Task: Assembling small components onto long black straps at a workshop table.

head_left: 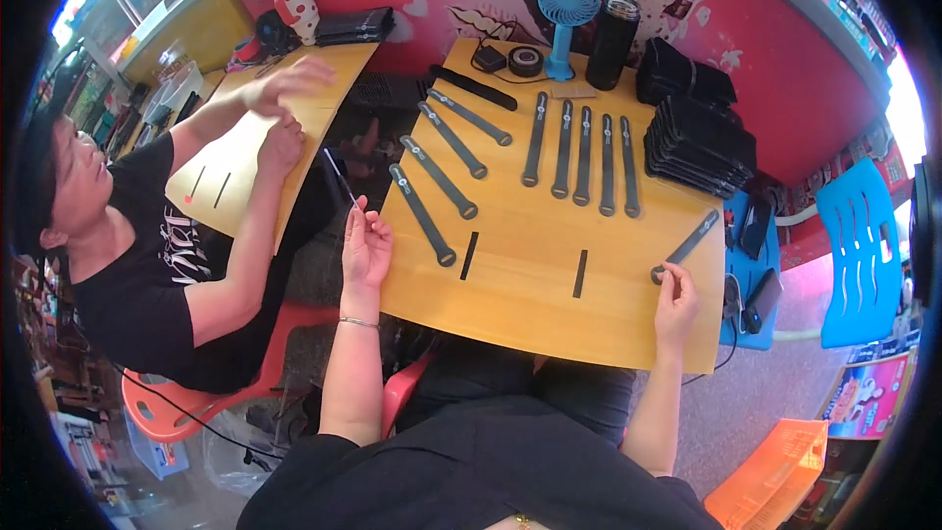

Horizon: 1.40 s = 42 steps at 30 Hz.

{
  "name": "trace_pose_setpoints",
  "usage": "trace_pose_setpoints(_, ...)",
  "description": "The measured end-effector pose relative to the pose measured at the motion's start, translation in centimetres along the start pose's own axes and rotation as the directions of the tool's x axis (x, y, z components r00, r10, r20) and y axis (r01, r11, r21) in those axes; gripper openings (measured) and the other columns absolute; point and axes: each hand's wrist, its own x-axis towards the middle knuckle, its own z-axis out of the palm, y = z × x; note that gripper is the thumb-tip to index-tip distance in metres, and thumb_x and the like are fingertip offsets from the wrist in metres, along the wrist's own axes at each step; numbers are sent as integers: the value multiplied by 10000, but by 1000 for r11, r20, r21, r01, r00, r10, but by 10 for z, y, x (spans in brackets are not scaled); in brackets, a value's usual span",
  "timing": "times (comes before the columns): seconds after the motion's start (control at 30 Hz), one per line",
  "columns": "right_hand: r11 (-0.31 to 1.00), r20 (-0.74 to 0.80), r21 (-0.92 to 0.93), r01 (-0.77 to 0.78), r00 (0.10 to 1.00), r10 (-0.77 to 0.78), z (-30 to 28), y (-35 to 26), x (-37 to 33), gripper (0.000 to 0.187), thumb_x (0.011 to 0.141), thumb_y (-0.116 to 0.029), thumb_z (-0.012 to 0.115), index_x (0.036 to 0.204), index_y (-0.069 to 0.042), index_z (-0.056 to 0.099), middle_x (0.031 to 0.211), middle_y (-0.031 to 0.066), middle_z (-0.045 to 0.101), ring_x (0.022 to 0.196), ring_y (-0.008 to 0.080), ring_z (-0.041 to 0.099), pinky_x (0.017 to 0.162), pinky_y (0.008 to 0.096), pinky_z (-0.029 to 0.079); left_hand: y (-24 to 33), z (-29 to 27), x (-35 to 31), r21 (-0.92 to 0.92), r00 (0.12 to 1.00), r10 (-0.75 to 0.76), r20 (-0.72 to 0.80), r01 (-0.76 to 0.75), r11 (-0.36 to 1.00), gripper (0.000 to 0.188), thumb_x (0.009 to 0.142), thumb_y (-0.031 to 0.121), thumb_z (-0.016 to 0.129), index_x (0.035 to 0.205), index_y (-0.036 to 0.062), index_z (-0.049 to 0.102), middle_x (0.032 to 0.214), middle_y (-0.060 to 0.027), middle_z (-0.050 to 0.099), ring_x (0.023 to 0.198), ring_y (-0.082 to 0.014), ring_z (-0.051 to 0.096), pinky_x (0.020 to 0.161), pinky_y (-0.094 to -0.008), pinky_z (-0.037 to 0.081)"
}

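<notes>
My left hand [366,247] is raised beyond the table's left edge, fingertips pinched on a thin strip [340,177], dark with a pale edge and seen nearly edge-on. At the right of the table, my right hand [676,300] pinches the ringed end of a dark grey strap [695,238] that lies slanted away from me. More straps of this kind, each with an oval ring at one end, lie on the wooden table: several fanned out at the left [439,177] and several side by side in the middle [586,157]. Two short black strips [470,255] mark the tabletop nearer me.
Black folded goods [699,147] are stacked at the right back. A blue fan [562,25], a black bottle [612,41], a tape roll [526,61] and a long black strip [473,88] sit along the back. A co-worker [147,236] sits left at another table [324,88].
</notes>
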Motion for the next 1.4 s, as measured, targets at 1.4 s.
trace_pose_setpoints(1.4,999,8,36,-23,1000,23,8,7,-3,142,872,-122,575,881,7,633,789,116,670,700,175,641,619,283,480,22,343,-192,-101,132,-372,919,-833,-545,222,766,295,648,966,200,676,1040,65,621,973,-167,585,892,-449,447)
